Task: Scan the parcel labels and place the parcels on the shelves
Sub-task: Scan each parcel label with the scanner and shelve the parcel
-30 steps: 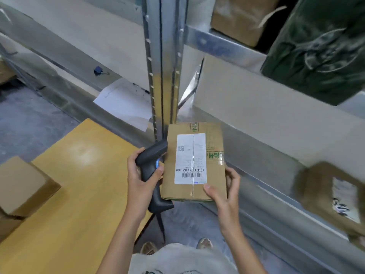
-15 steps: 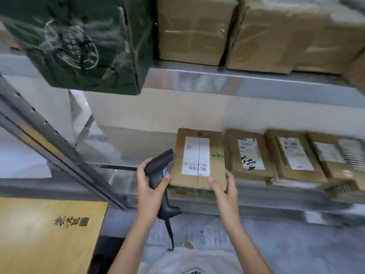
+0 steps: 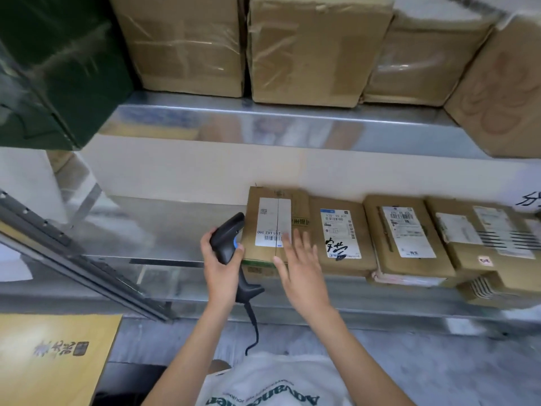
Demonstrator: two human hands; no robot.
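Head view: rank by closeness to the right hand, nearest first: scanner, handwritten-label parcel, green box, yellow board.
1. Handwritten-label parcel, just right of the right hand.
2. Scanner, to its left, in the left hand.
3. Yellow board, bottom left.
4. Green box, upper left.

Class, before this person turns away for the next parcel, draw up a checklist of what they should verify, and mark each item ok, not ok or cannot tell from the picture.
1. Parcel lies on the lower shelf: ok.
2. Label faces up, readable: ok.
3. Parcel sits beside the neighbouring box, in line with the row: ok.
4. Right hand open, fingers straight over the parcel's near edge: ok.
5. Left hand grips the scanner: ok.
6. Label already scanned: cannot tell.
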